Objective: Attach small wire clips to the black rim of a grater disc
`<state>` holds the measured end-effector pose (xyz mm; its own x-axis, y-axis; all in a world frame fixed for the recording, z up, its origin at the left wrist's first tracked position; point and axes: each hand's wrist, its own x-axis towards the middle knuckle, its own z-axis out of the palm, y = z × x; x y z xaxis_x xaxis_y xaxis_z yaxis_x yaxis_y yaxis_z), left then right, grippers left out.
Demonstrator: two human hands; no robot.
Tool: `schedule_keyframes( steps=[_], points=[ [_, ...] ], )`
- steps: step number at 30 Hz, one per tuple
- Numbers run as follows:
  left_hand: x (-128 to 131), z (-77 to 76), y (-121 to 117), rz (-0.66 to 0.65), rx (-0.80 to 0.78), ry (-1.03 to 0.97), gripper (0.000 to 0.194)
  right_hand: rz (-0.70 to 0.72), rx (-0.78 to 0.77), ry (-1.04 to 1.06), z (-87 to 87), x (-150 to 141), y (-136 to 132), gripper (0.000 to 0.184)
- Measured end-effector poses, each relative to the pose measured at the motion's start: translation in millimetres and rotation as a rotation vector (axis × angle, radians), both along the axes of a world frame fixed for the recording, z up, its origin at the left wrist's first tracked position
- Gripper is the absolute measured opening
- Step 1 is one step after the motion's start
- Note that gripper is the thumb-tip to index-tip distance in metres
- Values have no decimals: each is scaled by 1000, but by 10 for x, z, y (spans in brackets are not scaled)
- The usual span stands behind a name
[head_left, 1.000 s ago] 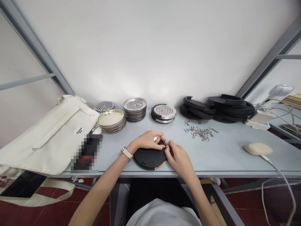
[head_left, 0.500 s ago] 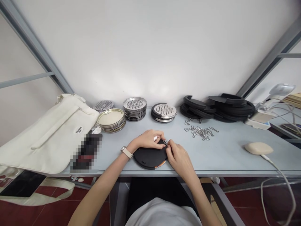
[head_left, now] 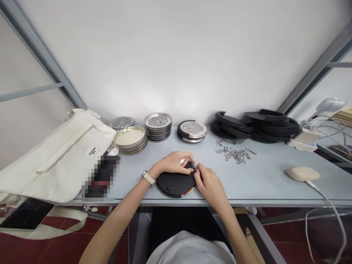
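A round black disc [head_left: 174, 183] with a metal rim showing at its lower right lies on the grey table [head_left: 264, 179] near the front edge. My left hand [head_left: 173, 162] rests on the disc's far edge, fingers curled and pressing it down. My right hand [head_left: 209, 182] is at the disc's right edge, fingertips pinched on a small metal clip [head_left: 193, 167] where both hands meet. A watch sits on my left wrist.
Behind stand stacks of gold lids [head_left: 130, 140], perforated metal discs [head_left: 157, 126], a black-rimmed grater disc [head_left: 191, 131] and black rings [head_left: 258, 125]. Loose metal clips [head_left: 233, 153] lie to the right. A white bag [head_left: 55, 157] is left, a beige mouse [head_left: 303, 173] right.
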<state>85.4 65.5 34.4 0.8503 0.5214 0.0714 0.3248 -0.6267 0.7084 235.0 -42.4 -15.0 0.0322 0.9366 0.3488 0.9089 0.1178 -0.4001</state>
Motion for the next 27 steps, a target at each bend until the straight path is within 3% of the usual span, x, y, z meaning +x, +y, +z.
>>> schedule_keyframes(
  steps=[5, 27],
  points=[
    [0, 36, -26, 5, -9, 16, 30, 12, -12, 9, 15, 3, 3, 17],
    [-3, -91, 38, 12, -54, -44, 21, -25, -17, 90, 11, -2, 8, 21]
  ],
)
